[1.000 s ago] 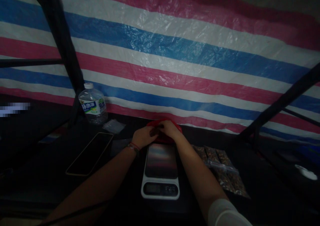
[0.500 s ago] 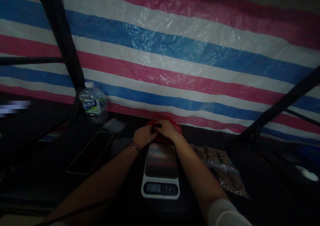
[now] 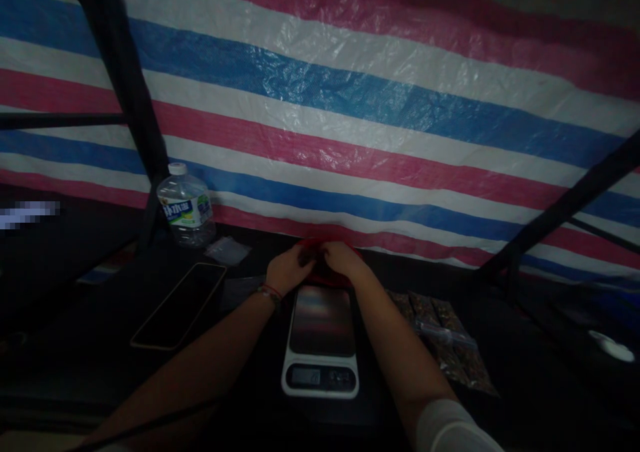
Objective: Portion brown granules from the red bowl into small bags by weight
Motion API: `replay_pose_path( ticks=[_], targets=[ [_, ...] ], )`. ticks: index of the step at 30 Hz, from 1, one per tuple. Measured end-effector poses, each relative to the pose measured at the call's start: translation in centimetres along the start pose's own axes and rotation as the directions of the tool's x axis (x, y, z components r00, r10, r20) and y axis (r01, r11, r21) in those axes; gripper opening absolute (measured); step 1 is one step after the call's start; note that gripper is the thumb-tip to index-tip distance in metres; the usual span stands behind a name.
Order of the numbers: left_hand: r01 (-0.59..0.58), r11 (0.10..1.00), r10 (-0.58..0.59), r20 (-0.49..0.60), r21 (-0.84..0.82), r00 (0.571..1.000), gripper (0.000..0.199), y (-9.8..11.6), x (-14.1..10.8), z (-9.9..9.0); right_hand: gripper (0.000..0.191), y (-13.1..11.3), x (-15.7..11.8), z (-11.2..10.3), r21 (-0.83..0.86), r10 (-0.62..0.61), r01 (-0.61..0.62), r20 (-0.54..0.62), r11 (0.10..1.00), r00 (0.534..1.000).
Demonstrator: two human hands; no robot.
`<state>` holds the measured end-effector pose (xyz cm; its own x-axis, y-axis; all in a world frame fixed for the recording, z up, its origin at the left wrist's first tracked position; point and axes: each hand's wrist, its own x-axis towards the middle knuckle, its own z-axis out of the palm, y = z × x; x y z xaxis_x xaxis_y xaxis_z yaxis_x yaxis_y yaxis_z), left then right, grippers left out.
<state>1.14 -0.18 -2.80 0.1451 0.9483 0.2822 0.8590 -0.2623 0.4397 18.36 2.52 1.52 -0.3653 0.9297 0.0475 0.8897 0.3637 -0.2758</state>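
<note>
Two hands at a red thing behind a scale

The red thing (image 3: 330, 279) lies on the dark table (image 3: 505, 339), just beyond the scale (image 3: 321, 375). The left hand (image 3: 287, 271) and right hand (image 3: 343, 260) cover much of it, so I cannot tell if it is a bag or a bowl. The fingers of both hands are bent inward over it, but their tips are lost in dark shadow; whether they grasp something, I cannot tell. Its contents are also hidden.

The scale has a bare plate; its display is too small to read surely. To the right, clear packs (image 3: 453, 345) contain brownish pieces, not clear which kind; the right forearm partly hides them. To the left are a phone (image 3: 180, 305), small clear bags (image 3: 227, 250) and an upright transparent bottle (image 3: 187, 205), which seems empty. At the left edge, a pale patch (image 3: 27, 214) is pixelated.
</note>
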Motion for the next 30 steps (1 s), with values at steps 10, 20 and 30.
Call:
replay_pose_path(
  ticks=[10,20,30],
  targets=[
    [-0.033,0.999,0.034,0.034,-0.040,0.999,0.049,0.5,-0.3,-0.7,0.026,-0.3,-0.3,1.2,-0.061,-0.002,0.012,0.170,0.998,0.985],
    [-0.125,0.992,0.123,0.120,0.013,0.985,0.035,0.1,0.0,-0.2,0.027,0.4,0.4,0.7,0.025,0.005,-0.004,-0.024,1.000,1.000],
    [-0.089,0.996,0.087,0.092,0.018,0.992,0.038,-0.1,0.1,0.1,0.019,-1.8,0.0,0.5,0.238,-0.125,0.149,-0.112,0.960,0.986]
  ],
)
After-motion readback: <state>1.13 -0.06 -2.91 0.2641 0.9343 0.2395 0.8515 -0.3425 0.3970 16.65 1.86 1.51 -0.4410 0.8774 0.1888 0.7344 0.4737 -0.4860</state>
